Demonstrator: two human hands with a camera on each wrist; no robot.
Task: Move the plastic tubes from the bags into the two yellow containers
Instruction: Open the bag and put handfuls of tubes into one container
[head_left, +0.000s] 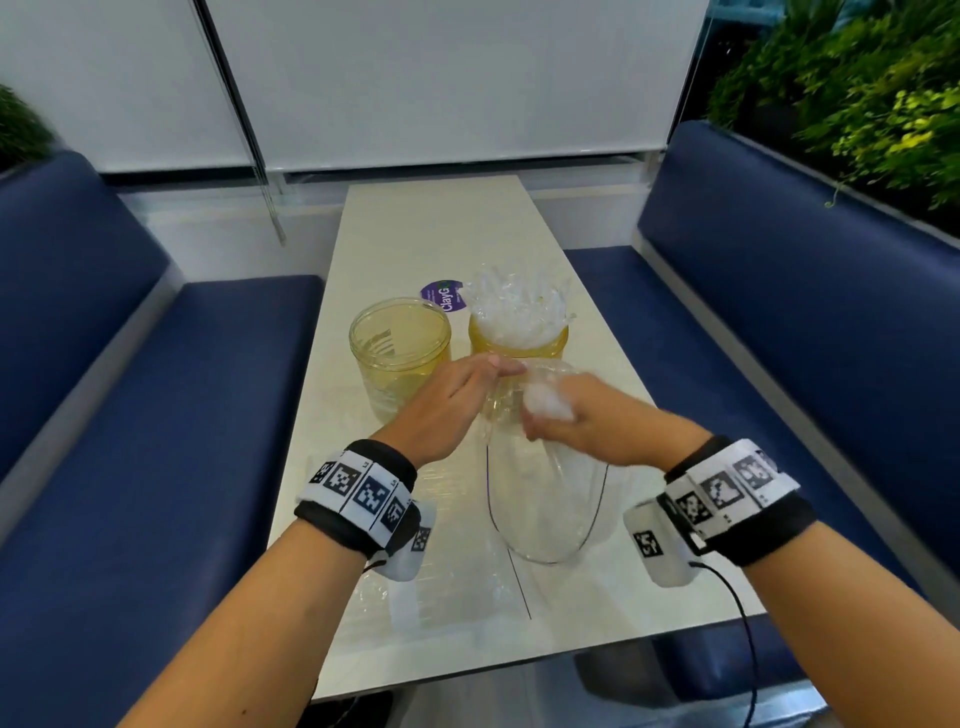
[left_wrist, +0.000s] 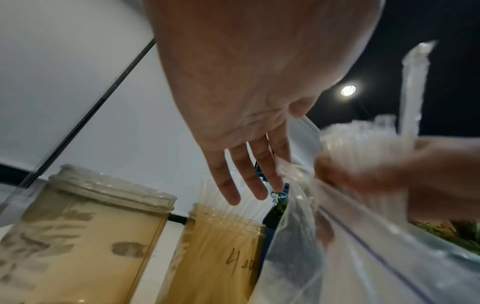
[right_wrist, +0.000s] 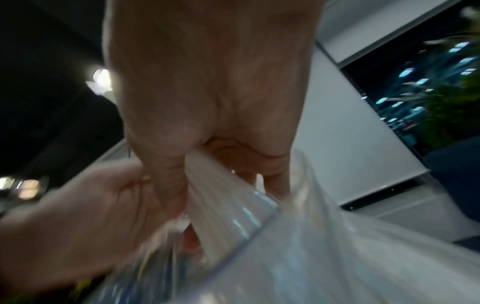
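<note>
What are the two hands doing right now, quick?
Left hand: fingers straight, touching the clear bag at its mouth; not gripping.
Right hand: curled round a bundle of plastic tubes at the bag's mouth.

You sit at a long pale table (head_left: 441, 228) between two blue padded benches, one at the left (head_left: 156, 364) and one at the right (head_left: 779, 291). A round purple sticker (head_left: 439, 297) lies on the table. Behind it hang white roller blinds (head_left: 441, 78). Green plants (head_left: 857, 88) grow behind the right bench.
</note>
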